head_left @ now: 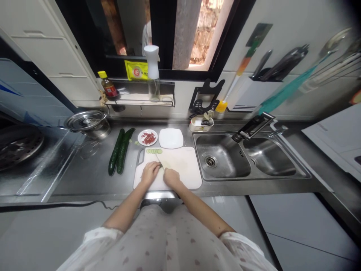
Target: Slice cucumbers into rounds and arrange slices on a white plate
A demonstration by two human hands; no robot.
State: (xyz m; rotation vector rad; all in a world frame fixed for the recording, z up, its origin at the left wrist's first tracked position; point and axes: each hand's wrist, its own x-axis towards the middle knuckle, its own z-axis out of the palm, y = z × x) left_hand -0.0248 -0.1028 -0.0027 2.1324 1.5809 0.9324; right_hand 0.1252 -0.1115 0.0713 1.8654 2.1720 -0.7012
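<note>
A white cutting board (188, 165) lies on the steel counter in front of me. My right hand (172, 178) is closed round the handle of a knife, and its thin blade (161, 161) points up and left across the board. Beside it my left hand (150, 174) is closed, fingers curled over a piece of cucumber (161, 165). Only a small green bit shows at the fingertips; the rest is hidden. A row of several pale green cucumber slices (154, 151) lies along the board's top left edge, beyond my left hand.
Two whole cucumbers (121, 150) lie left of the board. Behind it stand a plate of red bits (147, 137) and a white square plate (171, 138). A lidded steel pot (96, 128) is at the left, and a double sink (225, 173) adjoins the board's right.
</note>
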